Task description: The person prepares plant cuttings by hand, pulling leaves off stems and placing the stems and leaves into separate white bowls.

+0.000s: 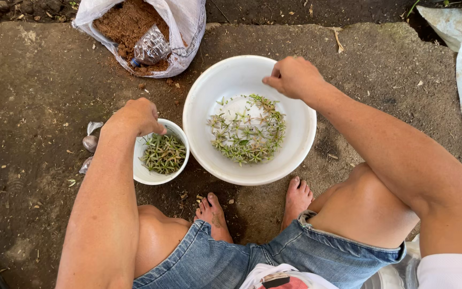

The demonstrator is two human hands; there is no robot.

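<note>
The left hand (136,116) sits left of centre in the frame, curled over the upper left rim of a small white bowl (179,131); its fingers are bent together and the thumb tip rests at the rim, but whether anything is pinched under them cannot be told. The small bowl is nearly full of small green star-shaped plantlets (163,153), heaped against its right wall.

The right hand (293,76) hovers over the upper right rim of a large white basin (209,91) at centre frame, fingers drawn together in a loose fist with the fingertips pointing left (what they pinch, if anything, is too small to see). In the basin more plantlets (248,130) lie scattered in a loose ring, leaving its upper left floor bare and white.

The bowl and the basin stand just beside each other, rims almost touching, on a dark concrete slab (38,80). Two bare feet (212,214) rest just below the basin's lower edge, so room is tight there. Open slab lies wide to the left of the frame and to the right of the basin.

At the top edge, upper left, an opened white sack (188,27) of brown soil (126,21) holds a crumpled plastic bottle (151,48); it lies near the basin's rim but apart from it.
</note>
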